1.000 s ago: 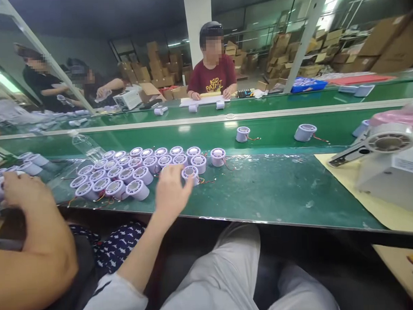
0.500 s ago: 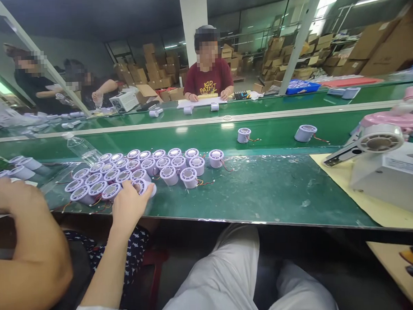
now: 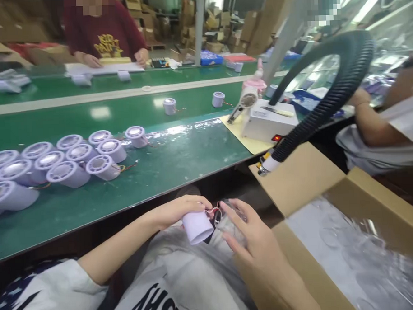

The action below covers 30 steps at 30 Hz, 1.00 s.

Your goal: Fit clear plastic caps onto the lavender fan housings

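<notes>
My left hand (image 3: pixel 188 207) is closed over a lavender cylindrical fan housing (image 3: pixel 197 228), held tilted above my lap with its open end facing down toward me. Thin red and white wires (image 3: pixel 215 210) come out of its far side toward my right hand (image 3: pixel 251 232). Between the thumb and fingers of that hand is a see-through plastic piece (image 3: pixel 227 224), its exact shape hard to make out against my clothes. Several similar housings (image 3: pixel 70 173) with metal-centred round grilles stand grouped on the green bench (image 3: pixel 180 167) to the left.
An open cardboard box (image 3: pixel 312 260) of clear plastic parts stands at my right. Above it hangs a black corrugated hose (image 3: pixel 326 103). On the bench are a white device (image 3: pixel 271 121) and a handheld fan (image 3: pixel 247 101). Two housings sit on the green belt (image 3: pixel 123 106); co-workers sit opposite and right.
The view has swung right. My left hand has brought a housing from the group to above my lap. My right hand has come into view beside it, with the box and hose.
</notes>
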Each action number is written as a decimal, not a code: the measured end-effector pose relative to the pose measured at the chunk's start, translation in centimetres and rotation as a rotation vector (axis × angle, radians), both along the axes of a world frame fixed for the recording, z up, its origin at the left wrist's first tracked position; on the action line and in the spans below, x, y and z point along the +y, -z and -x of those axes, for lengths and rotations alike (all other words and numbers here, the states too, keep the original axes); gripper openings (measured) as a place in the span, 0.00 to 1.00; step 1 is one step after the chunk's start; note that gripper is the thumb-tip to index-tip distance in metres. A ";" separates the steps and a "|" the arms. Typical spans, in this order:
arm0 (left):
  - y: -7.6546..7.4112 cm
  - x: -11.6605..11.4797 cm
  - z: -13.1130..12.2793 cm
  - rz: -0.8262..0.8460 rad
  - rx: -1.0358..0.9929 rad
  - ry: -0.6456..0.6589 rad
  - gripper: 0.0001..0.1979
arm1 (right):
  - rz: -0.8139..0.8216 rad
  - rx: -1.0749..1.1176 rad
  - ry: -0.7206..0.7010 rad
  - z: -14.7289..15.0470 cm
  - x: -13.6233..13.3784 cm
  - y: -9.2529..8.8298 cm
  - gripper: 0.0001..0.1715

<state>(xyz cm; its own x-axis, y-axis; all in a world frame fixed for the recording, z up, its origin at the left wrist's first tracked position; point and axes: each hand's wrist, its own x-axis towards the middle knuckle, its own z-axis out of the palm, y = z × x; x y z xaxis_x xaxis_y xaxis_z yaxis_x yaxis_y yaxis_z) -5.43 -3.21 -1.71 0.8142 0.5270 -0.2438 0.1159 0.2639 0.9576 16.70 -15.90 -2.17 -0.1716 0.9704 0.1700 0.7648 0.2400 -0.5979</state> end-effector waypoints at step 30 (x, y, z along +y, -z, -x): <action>2.5 -1.8 -1.2 -0.002 -0.057 -0.051 0.33 | 0.139 0.651 0.064 0.4 0.6 0.5 0.21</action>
<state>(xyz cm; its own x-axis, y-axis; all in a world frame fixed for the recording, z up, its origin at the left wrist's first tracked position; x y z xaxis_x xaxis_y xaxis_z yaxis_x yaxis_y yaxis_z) -4.22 -5.02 -4.19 0.7991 0.5682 -0.1965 0.0477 0.2660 0.9628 16.31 -15.29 -2.65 -0.0174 0.9956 0.0919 0.2475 0.0933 -0.9644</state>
